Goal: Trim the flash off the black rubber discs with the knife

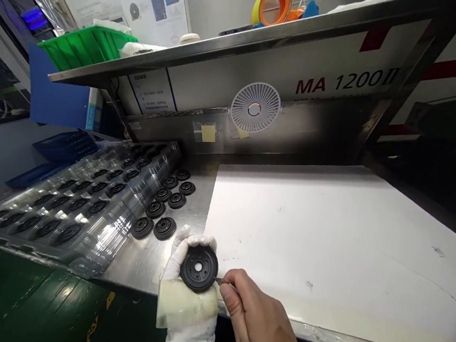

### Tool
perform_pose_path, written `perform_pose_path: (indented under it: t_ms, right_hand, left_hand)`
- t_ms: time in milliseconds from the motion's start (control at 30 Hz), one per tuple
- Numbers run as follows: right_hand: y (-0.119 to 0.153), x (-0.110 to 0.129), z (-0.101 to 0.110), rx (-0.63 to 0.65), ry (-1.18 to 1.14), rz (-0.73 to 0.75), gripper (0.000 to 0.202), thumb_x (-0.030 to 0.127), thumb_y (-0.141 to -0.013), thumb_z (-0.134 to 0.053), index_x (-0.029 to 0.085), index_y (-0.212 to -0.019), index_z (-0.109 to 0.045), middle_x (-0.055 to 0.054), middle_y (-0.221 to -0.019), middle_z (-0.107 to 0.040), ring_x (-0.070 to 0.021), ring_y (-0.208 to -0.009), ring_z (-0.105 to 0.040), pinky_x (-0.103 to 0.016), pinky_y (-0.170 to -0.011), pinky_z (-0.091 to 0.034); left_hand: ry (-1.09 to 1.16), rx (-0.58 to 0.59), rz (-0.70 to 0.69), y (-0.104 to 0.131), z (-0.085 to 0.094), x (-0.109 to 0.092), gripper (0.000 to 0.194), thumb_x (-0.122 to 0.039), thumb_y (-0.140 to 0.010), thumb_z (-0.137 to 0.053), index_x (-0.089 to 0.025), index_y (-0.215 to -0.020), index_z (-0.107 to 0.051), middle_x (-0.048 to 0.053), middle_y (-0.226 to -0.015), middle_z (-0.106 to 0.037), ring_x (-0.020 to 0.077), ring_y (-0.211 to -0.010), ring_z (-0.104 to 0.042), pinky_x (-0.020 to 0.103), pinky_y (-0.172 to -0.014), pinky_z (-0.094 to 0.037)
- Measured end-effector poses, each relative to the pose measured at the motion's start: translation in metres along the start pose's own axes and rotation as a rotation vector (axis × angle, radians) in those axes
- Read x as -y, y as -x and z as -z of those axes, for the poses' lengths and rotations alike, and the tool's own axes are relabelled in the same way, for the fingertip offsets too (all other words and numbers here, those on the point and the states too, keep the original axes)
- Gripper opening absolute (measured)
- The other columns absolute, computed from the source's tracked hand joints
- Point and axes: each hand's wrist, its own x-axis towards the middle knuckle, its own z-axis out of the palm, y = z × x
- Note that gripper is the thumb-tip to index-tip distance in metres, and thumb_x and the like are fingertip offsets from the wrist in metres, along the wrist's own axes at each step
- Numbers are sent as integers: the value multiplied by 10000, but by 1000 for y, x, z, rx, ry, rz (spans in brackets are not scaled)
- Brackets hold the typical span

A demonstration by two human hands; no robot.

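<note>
A round black disc [186, 275] with a hole at its centre lies in my left hand [179, 255], which wears a white glove with a yellowish band round the palm and wrist. The gloved fingers curl round the disc's far and left edges. My right hand [252, 313] is bare and pinches a thin pointed metal tool [219, 281]. The tool's tip meets the right edge of the disc. Beyond my left hand, several similar black discs [165, 228] rest in short stacks on the metal table [142, 262].
Stacked clear plastic trays [128, 204] with black discs stand at the left. A white sheet [326, 234] covers the table's right side. Above hangs a metal shelf [224, 39] with a green bin [87, 44] and tape roll [273, 4]; a small fan [255, 107] is below.
</note>
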Motion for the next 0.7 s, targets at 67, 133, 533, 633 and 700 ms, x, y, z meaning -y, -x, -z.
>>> perform_pose_path:
  t_ms: [67, 133, 533, 633, 700]
  right_hand:
    - [-1, -1, -7, -2, 20, 47, 242, 394, -980, -285, 275, -878, -469, 29, -787, -629, -161, -640, -588, -235, -497, -387]
    - [-2, -3, -10, -2, 50, 96, 246, 381, -980, -293, 263, -856, -469, 26, -772, -619, -156, -628, -579, -237, -500, -376]
    - [3, -12, -10, -116, 167, 128, 256, 328, -980, -318, 246, -790, -469, 29, -675, -556, -142, -562, -535, -240, -491, -343]
    - [7, -9, -15, -84, 179, 189, 251, 311, -976, -320, 242, -791, -475, 23, -688, -566, -138, -548, -531, -235, -480, -344]
    - [9, -6, -15, -42, 143, 197, 254, 319, -974, -315, 242, -805, -489, 19, -703, -572, -138, -563, -536, -232, -491, -356]
  left_hand:
    - [27, 5, 35, 3, -1, -1, 356, -131, -788, -547, -286, -1102, -610, 0, -926, -658, 156, -927, -627, 302, -877, -509]
    - [34, 10, 123, 3, -1, -5, 350, -158, -780, -540, -251, -1109, -613, 45, -970, -664, 205, -965, -621, 370, -881, -511]
    - [93, 12, 267, -2, 1, -10, 221, -158, -774, -546, -179, -969, -648, 33, -755, -616, 150, -719, -599, 339, -730, -534]
    - [109, -16, 266, -7, 1, -7, 160, -148, -785, -562, -180, -918, -645, 8, -722, -604, 123, -686, -589, 315, -719, -535]
    - [114, -34, 273, -9, 2, -8, 146, -149, -789, -569, -179, -911, -644, 6, -724, -612, 122, -686, -596, 331, -745, -540]
